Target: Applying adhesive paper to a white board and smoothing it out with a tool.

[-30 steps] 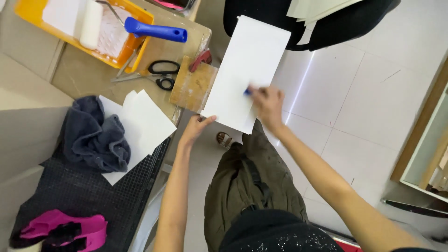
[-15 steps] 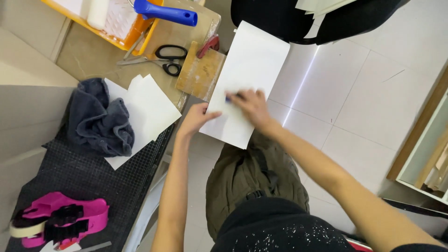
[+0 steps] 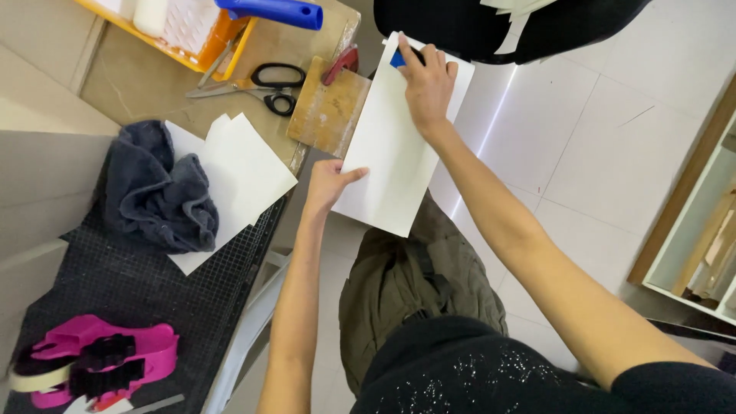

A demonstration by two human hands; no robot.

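- Pink tape dispenser [image 3: 96,360]: lies at the lower left on the black gridded mat [image 3: 115,291].
- Dark grey cloth [image 3: 157,195]: crumpled on the mat, overlapping a loose stack of white sheets [image 3: 238,172].
- Yellow tray [image 3: 195,38]: at the top left of the bench, with a blue-handled roller [image 3: 268,11] resting across it.
- Black-handled scissors [image 3: 257,84]: lie on the brown bench surface just below the tray, blades pointing left.
- Wooden block [image 3: 328,115]: sits at the bench edge; a red-handled tool [image 3: 343,63] lies against its upper edge.
- Left hand [image 3: 328,184]: pinches the lower left edge of the white panel [image 3: 383,161], thumb on top.
- White panel: a long rectangle held tilted above the lap, its upper left edge overlapping the wooden block.
- Right hand [image 3: 425,80]: pressed flat on the panel's upper end, fingers closed over a small blue scraper [image 3: 399,57].
- Tiled floor [image 3: 583,153]: pale, to the right of the arm.
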